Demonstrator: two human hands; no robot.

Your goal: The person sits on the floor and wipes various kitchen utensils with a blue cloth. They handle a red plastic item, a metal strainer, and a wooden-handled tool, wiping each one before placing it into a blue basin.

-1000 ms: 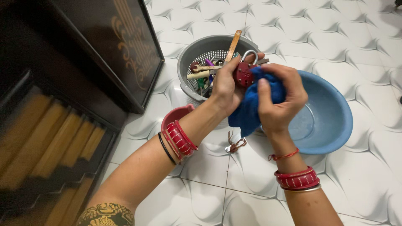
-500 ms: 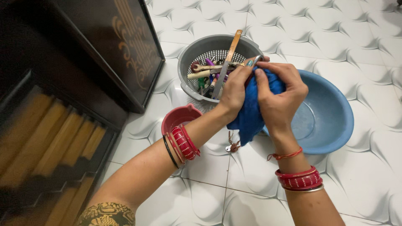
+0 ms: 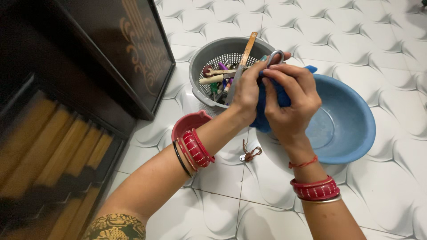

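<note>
A padlock is being held in the left hand, with only its steel shackle showing above the fingers, over the gap between the grey perforated basket and the blue basin. A second ago the red body was exposed; now it is being covered entirely by the blue cloth, which has been bunched tighter and drawn up so that far less hangs below the hands. The right hand is being pressed over the cloth, its fingers closed together around it and the lock; the left fingers are being kept clamped on the lock from the other side. Judging by this, the wiping is being carried round the body. The stringed key is lying on the white tiled floor beneath.
</note>
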